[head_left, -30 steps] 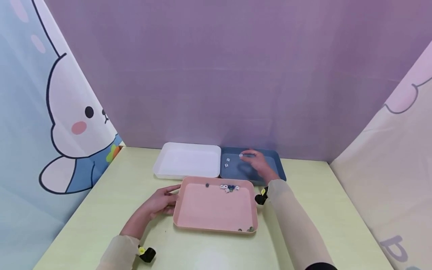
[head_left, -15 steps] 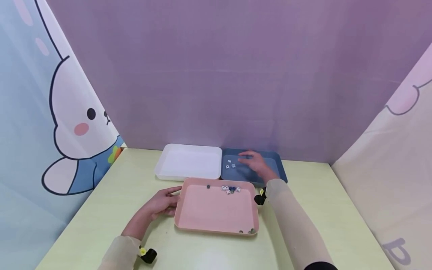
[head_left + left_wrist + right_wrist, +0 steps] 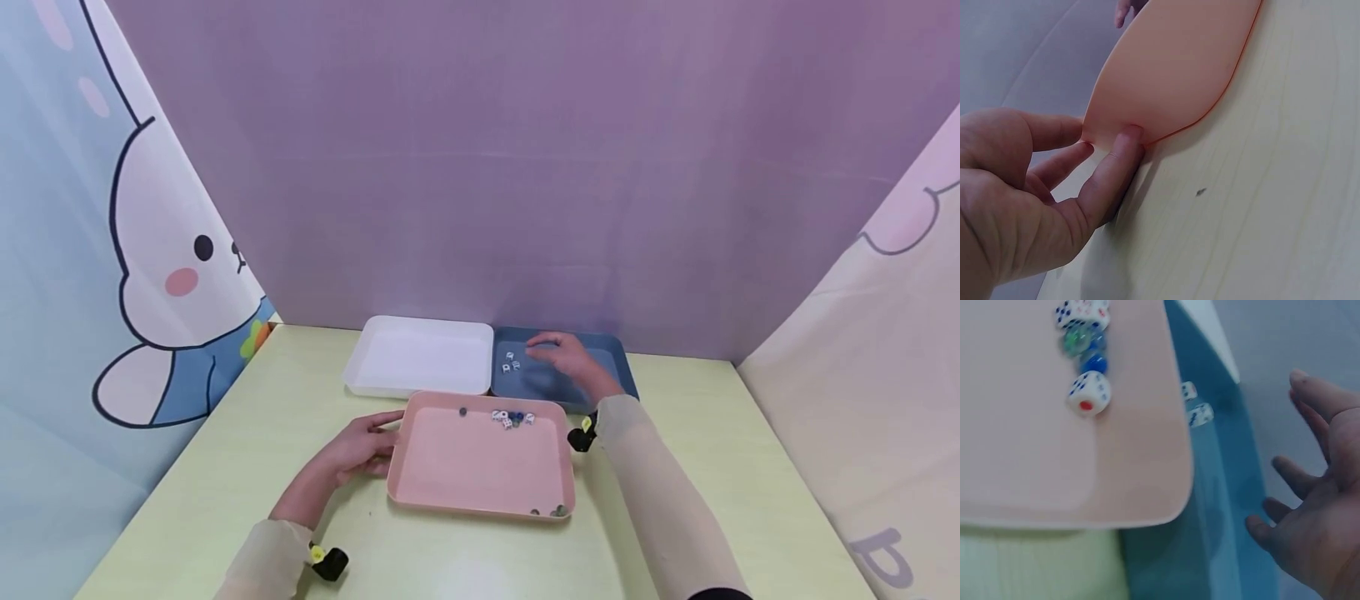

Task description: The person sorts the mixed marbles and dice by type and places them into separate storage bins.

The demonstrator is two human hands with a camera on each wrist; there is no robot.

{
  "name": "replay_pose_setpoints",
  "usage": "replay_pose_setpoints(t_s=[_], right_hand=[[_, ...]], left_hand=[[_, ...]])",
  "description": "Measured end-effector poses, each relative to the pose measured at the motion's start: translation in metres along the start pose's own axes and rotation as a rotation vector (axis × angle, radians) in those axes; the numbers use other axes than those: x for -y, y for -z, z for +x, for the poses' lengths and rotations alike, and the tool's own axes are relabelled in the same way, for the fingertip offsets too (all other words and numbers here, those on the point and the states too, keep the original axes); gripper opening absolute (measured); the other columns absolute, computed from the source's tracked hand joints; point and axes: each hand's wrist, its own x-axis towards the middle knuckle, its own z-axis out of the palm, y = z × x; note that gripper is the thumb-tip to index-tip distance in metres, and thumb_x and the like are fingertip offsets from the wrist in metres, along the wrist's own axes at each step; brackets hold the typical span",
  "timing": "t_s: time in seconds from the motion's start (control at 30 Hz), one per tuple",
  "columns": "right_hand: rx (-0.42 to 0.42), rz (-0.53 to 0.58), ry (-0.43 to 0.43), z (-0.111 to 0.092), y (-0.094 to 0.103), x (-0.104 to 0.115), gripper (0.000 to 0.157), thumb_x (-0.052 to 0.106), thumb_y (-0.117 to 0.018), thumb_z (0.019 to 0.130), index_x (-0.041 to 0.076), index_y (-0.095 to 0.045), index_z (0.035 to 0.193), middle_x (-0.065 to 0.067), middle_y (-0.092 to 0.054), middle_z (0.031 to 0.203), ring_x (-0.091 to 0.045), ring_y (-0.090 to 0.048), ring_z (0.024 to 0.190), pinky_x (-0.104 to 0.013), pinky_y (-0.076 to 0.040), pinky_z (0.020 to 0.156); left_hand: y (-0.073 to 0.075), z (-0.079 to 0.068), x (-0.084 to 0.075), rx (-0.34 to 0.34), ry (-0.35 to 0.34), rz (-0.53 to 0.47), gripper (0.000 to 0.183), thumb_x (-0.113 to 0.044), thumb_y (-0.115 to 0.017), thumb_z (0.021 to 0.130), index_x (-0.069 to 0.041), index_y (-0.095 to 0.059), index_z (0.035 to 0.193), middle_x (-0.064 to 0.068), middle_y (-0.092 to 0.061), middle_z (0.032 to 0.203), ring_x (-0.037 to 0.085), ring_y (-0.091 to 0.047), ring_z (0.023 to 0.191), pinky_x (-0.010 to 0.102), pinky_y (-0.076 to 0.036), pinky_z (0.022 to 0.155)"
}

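I count three dice [image 3: 506,367] in the far blue tray [image 3: 538,387], four more dice [image 3: 507,423] left among marbles [image 3: 519,416] in the near pink tray [image 3: 480,467], right hand [image 3: 564,353] spread wide and empty, left hand [image 3: 362,446] touching the pink tray with loosely extended fingers.

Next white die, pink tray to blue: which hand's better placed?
Right hand, likely: empty, over the blue tray and nearer the dice in the pink tray. Left hand touches that tray's left side.
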Motion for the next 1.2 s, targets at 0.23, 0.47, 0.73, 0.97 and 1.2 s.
replay_pose_setpoints(t_s=[0.23, 0.47, 0.73, 0.97, 1.2], right_hand=[[0.141, -0.160, 0.053, -0.013, 0.001, 0.027, 0.034, 0.032, -0.069, 0.091, 0.013, -0.070, 0.119, -0.006, -0.049, 0.141, -0.030, -0.039, 0.133, -0.052, -0.037, 0.103], [0.216, -0.396, 0.182, -0.033, -0.014, 0.057, 0.016, 0.022, -0.068, 0.091, 0.018, -0.075, 0.106, 0.000, -0.060, 0.124, -0.026, -0.049, 0.124, -0.046, -0.044, 0.097], [0.196, -0.620, 0.197, -0.051, -0.048, 0.067, 0.009, 0.024, -0.072, 0.087, 0.023, -0.077, 0.095, 0.007, -0.061, 0.115, -0.021, -0.050, 0.122, -0.039, -0.048, 0.091], [0.181, -0.773, 0.266, -0.055, -0.067, 0.064, 0.005, 0.025, -0.074, 0.086, 0.025, -0.078, 0.087, 0.008, -0.064, 0.102, -0.021, -0.053, 0.115, -0.038, -0.045, 0.096], [0.192, -0.853, 0.279, -0.054, -0.077, 0.057, 0.007, 0.016, -0.074, 0.083, 0.020, -0.079, 0.086, 0.009, -0.068, 0.090, -0.027, -0.052, 0.120, -0.042, -0.032, 0.109]], left_hand=[[0.001, -0.002, -0.002, -0.009, 0.005, -0.003, 0.055, -0.009, -0.052, 0.099, 0.000, -0.033, 0.149, 0.025, -0.066, 0.110, 0.031, -0.068, 0.093, 0.039, -0.058, 0.069], [0.002, -0.003, -0.001, -0.020, -0.001, -0.014, 0.053, -0.008, -0.053, 0.099, -0.001, -0.034, 0.149, 0.025, -0.063, 0.114, 0.031, -0.069, 0.091, 0.038, -0.058, 0.068], [0.000, -0.003, -0.002, -0.039, 0.016, 0.001, 0.052, -0.009, -0.054, 0.099, -0.003, -0.037, 0.148, 0.023, -0.065, 0.111, 0.030, -0.069, 0.089, 0.037, -0.058, 0.066], [0.001, -0.003, -0.006, -0.047, 0.025, 0.002, 0.053, -0.010, -0.055, 0.098, -0.002, -0.037, 0.148, 0.024, -0.067, 0.107, 0.029, -0.070, 0.087, 0.036, -0.058, 0.065], [0.001, -0.002, -0.005, -0.033, 0.029, -0.011, 0.054, -0.011, -0.054, 0.099, -0.001, -0.035, 0.148, 0.024, -0.067, 0.108, 0.030, -0.070, 0.088, 0.036, -0.058, 0.066]])
